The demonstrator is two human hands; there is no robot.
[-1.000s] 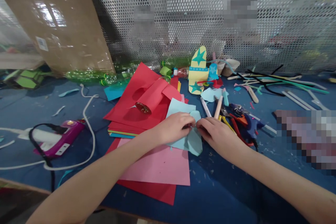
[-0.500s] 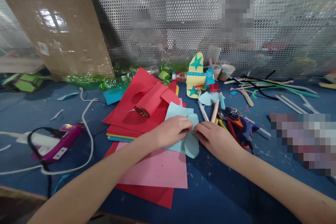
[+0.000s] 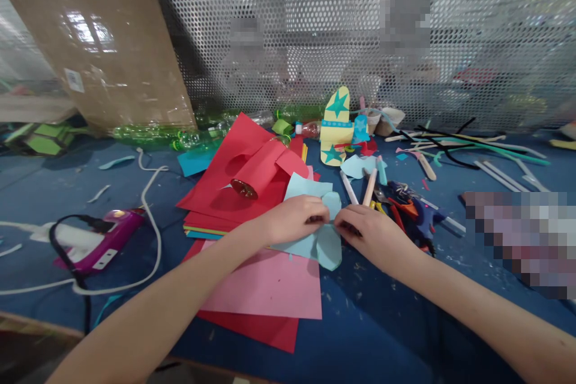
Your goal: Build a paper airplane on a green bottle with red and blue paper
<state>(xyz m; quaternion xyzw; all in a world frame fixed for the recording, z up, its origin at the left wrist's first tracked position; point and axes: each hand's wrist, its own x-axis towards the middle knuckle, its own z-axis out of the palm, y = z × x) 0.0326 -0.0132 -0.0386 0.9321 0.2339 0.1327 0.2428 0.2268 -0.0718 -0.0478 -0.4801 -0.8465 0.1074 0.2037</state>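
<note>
Both my hands meet over a light blue paper cut-out (image 3: 327,245) with rounded lobes that lies on a pink sheet (image 3: 270,285). My left hand (image 3: 294,219) has its fingers curled and pinches the upper edge of the cut-out. My right hand (image 3: 371,233) pinches the same piece from the right, fingertips almost touching the left ones. What lies between the fingertips is too small to make out. A second light blue sheet (image 3: 303,187) lies just behind my left hand.
A stack of red paper with a rolled red tube (image 3: 256,171) lies behind the hands. A pink glue gun (image 3: 105,239) with cords is at the left. Scissors, pliers and sticks (image 3: 407,210) lie at the right. A yellow paper rocket (image 3: 335,126) stands near the mesh wall.
The view has shifted slightly. My hands stay pinched together on the light blue cut-out, with only small finger movement.
</note>
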